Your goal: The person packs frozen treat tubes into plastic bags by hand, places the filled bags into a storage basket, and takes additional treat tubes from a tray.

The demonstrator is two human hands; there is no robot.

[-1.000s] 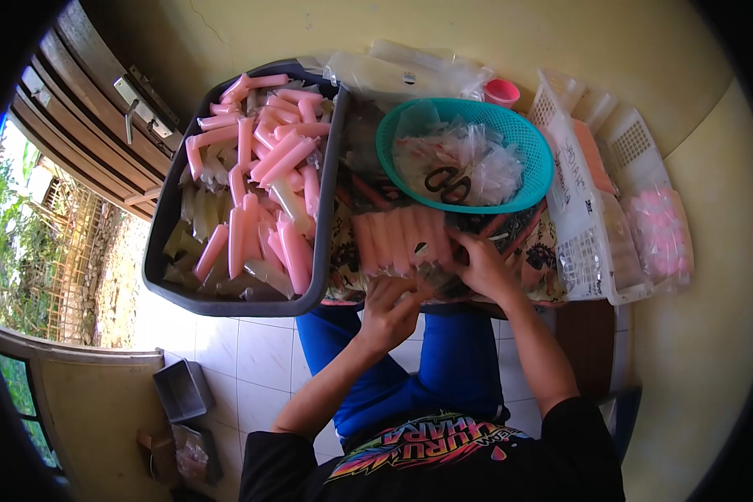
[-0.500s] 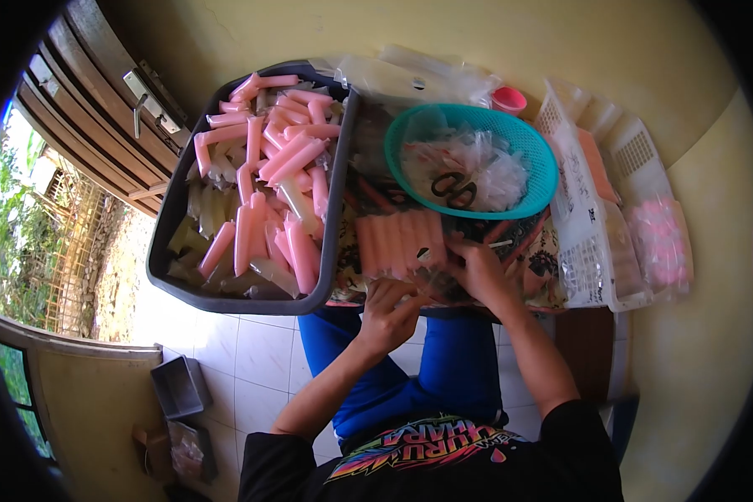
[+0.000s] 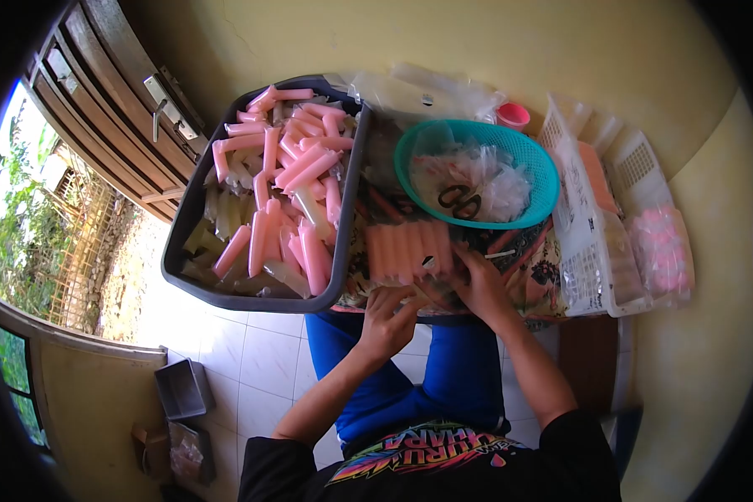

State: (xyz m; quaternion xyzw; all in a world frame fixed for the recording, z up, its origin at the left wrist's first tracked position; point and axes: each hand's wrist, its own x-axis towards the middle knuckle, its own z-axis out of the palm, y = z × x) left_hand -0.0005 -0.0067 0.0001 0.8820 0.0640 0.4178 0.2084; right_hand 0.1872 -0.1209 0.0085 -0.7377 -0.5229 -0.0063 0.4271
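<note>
A clear plastic bag packed with a row of pink filled tubes [image 3: 406, 251] lies flat on the patterned cloth in front of me. My left hand [image 3: 387, 320] is closed at the bag's near edge, its fingers pinched on the plastic. At the right end of the pack, my right hand [image 3: 482, 286] grips the side of the bag, its fingertips partly hidden. Just beyond the pack stands a teal basket [image 3: 548, 188] holding crumpled clear plastic bags [image 3: 506, 184] and a pair of scissors [image 3: 458, 202] with dark handles.
To the left, a large dark tub [image 3: 349, 217] is heaped with loose pink and pale tubes [image 3: 309, 167]. A white perforated crate [image 3: 590, 251] with packed bags stands on the right. Against the wall are clear plastic sheets [image 3: 435, 92] and a pink cup [image 3: 513, 115].
The view has shifted slightly, so the tub and basket sit lower and further right. Both hands stay at the bag, with only small finger movement.
</note>
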